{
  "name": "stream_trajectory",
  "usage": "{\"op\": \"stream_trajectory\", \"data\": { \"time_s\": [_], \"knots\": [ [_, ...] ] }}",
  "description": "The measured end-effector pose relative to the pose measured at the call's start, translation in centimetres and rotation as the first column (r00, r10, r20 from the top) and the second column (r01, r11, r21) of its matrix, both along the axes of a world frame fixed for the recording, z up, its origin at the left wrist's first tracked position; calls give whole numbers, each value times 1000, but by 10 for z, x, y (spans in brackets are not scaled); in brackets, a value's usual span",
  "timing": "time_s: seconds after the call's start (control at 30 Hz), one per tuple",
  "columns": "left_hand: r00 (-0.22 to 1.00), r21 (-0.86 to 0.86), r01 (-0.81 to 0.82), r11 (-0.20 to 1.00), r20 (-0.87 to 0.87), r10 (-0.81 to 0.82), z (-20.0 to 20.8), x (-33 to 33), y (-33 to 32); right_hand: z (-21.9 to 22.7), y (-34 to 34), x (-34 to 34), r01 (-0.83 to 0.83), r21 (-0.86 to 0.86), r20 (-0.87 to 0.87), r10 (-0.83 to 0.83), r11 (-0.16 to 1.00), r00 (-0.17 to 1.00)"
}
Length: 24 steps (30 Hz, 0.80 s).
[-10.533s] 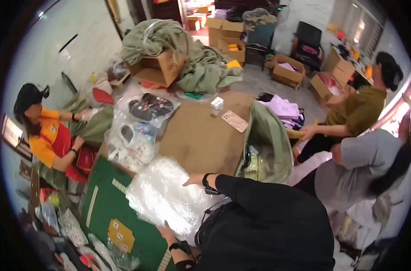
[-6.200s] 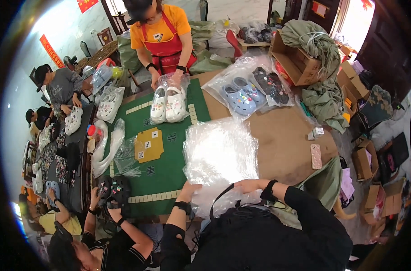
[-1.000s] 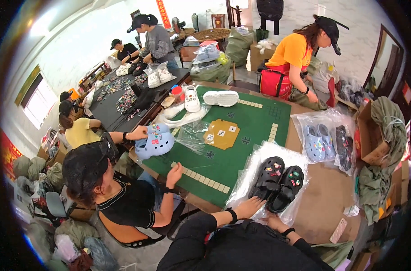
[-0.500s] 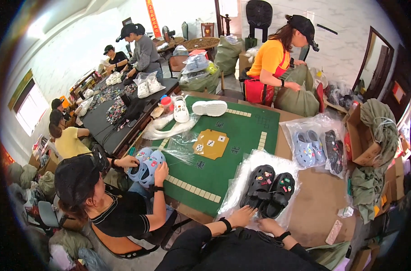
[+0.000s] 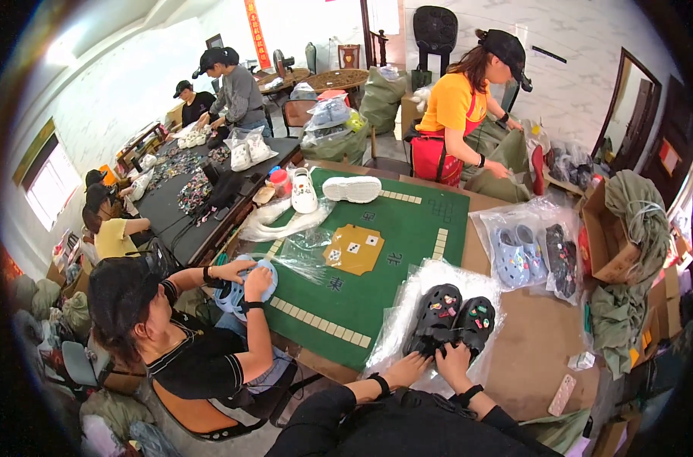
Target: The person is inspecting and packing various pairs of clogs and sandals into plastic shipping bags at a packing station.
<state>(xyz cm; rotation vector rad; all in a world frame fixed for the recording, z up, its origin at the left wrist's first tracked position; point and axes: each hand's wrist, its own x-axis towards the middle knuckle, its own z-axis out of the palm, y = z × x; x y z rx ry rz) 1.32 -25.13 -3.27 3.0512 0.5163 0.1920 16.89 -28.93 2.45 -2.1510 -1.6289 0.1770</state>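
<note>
Two black clogs with colourful charms, side by side on clear plastic bags, probably a stack.

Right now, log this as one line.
left hand: touching black round-toed clogs with charms; right hand: touching same clogs; clogs: side by side on shiny clear plastic; grip: unclear

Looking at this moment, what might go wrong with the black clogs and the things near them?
The black clogs rest on glossy clear plastic, which might slide or bunch if the left hand or right hand pushes. Their raised charms could snag on thin film. The pink phone lies near the edge of the brown table and might get knocked off.
</note>
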Motion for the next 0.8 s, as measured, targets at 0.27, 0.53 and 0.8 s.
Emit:
{"op": "stream_trajectory", "data": {
  "time_s": [0.27,0.53,0.8],
  "knots": [
    [1000,-26,-26,999,-11,26,4,-3,-3,-2,-2,-3,109,-101,11,-108,989,994],
    [999,-42,-15,999,-46,13,-1,1,1,-4,20,13,-19,-270,-50,5,963,999],
    [996,-80,-15,997,-88,8,1,4,-2,-23,26,14,-81,-454,-226,-27,887,974]
  ]
}}
